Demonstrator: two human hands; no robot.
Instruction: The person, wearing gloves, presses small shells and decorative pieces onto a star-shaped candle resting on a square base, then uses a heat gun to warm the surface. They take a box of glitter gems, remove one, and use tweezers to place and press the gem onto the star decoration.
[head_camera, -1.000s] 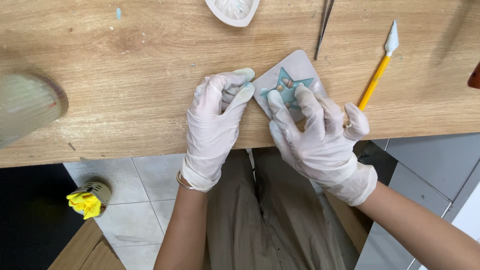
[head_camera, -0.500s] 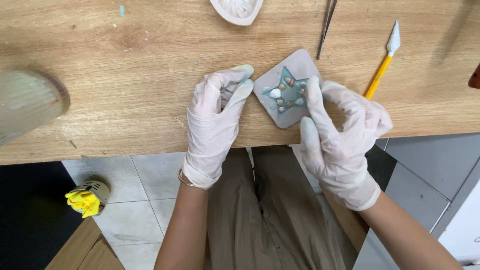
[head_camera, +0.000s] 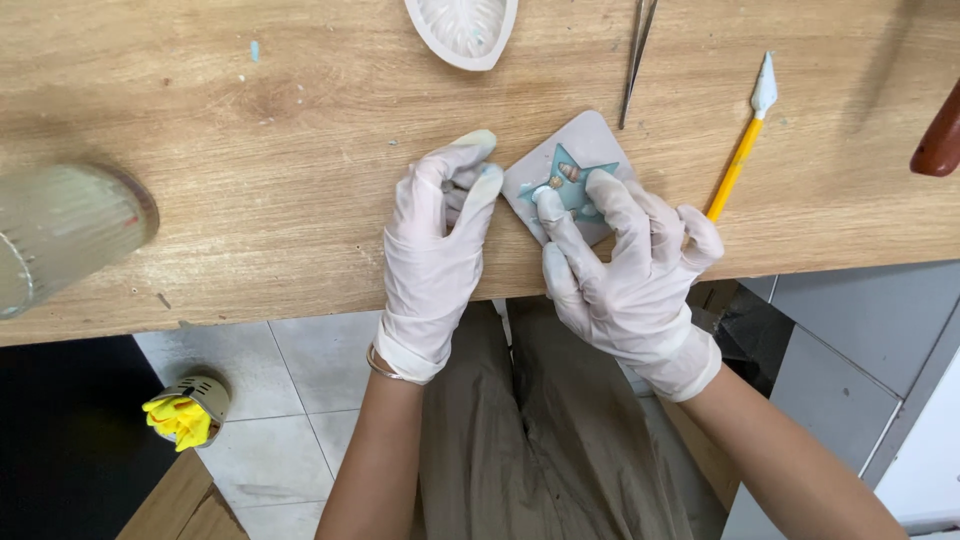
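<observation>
Since half a second ago the right hand (head_camera: 625, 275) has come back over the mould, so its thumb and forefinger now press down into the star where before they stood off to the side, and most of the small shells are covered again. The square grey mould (head_camera: 572, 175) lies flat on the wooden table (head_camera: 250, 190) near its front edge, turned cornerwise, with a teal star-shaped hollow in which one little ribbed shell (head_camera: 572, 172) shows. The right hand is gloved, fingers bent and fairly close together, tips pushing on the star rather than gripping anything. The left hand (head_camera: 437, 240), gloved too, rests just beside the mould with its fingers curled, fingertips touching the mould's left edge and holding nothing. Beyond the mould lie metal tweezers (head_camera: 634, 50), a yellow-handled tool with a white tip (head_camera: 738, 160) to the right, and a pale leaf-shaped mould (head_camera: 462, 30) at the top. A ribbed glass (head_camera: 60, 235) stands blurred at the left.
</observation>
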